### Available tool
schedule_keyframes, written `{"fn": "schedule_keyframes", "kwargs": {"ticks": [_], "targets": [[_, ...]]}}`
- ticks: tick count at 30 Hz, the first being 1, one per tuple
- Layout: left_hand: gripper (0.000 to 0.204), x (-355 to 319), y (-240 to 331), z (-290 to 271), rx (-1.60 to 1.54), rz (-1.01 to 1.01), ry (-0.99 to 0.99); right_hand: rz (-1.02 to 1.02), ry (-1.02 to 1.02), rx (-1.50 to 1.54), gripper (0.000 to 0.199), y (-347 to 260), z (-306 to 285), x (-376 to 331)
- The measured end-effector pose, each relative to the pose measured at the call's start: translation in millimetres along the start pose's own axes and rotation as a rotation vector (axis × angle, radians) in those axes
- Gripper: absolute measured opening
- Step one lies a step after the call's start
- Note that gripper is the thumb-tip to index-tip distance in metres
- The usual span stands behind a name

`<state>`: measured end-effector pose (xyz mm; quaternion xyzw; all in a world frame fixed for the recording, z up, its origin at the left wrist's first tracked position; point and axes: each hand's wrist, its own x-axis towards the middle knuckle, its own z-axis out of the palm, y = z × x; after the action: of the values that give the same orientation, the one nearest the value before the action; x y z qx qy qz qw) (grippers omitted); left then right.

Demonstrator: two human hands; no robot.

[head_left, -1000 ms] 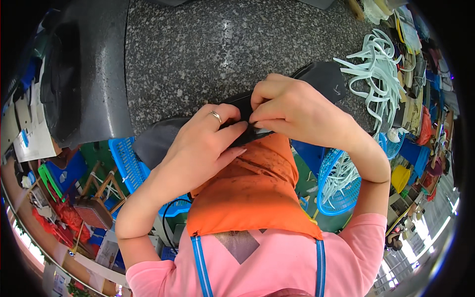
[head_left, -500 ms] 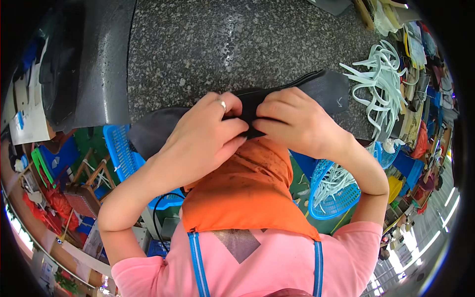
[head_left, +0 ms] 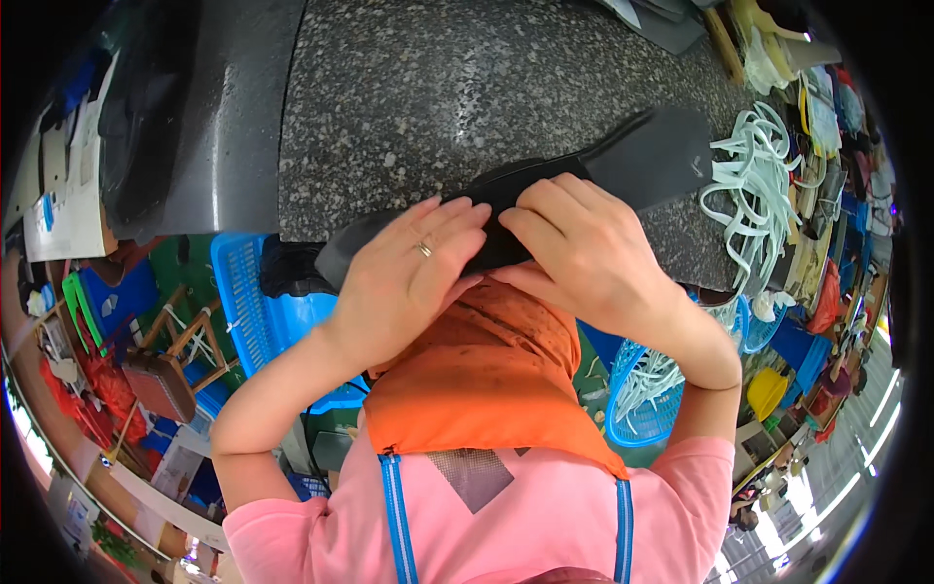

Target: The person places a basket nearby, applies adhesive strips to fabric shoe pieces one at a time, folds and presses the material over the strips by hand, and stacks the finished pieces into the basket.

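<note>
A long, dark, leather-like piece (head_left: 652,151) lies slantwise across the front edge of the speckled stone worktop (head_left: 418,88), its middle layered or folded. My left hand (head_left: 394,277), wearing a ring, rests over its left part. Those fingers stretch together across the top and the thumb is low at the near edge. Close beside it, my right hand (head_left: 593,238) grips the middle, fingers bent over the top and thumb below. The wide right end of the piece sticks out past my right hand. What lies under my palms is hidden.
Pale green strips (head_left: 754,185) lie tangled at the worktop's right edge. A blue basket (head_left: 647,404) of similar strips stands below right, and a blue crate (head_left: 243,302) with dark material below left. Dark sheets (head_left: 224,127) cover the left side; flat grey pieces (head_left: 666,29) lie far right.
The dark piece has tilted, its right end rising farther onto the worktop. My left fingers have straightened from a curled pinch. My right hand stays bent over the middle. The view has shifted slightly.
</note>
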<state>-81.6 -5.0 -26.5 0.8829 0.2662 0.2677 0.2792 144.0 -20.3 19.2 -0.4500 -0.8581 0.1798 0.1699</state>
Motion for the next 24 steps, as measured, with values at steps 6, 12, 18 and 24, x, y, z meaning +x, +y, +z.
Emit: {"fn": "schedule_keyframes", "kwargs": {"ticks": [6, 12, 18, 24], "targets": [[0.07, 3, -3, -18, 0.027, -0.057, -0.205, -0.044, 0.189, -0.061, 0.027, -11, 34, -10], [0.058, 3, -11, -28, 0.131, 0.036, -0.354, -0.318, 0.383, -0.036, 0.022, 6, 52, -23], [0.048, -7, -13, -22, 0.318, 0.139, -0.379, -0.33, 0.228, 0.002, 0.028, -15, 15, -25], [0.039, -15, -14, -26, 0.218, 0.226, -0.228, -0.106, 0.11, -0.154, 0.029, -11, 27, -20]]}}
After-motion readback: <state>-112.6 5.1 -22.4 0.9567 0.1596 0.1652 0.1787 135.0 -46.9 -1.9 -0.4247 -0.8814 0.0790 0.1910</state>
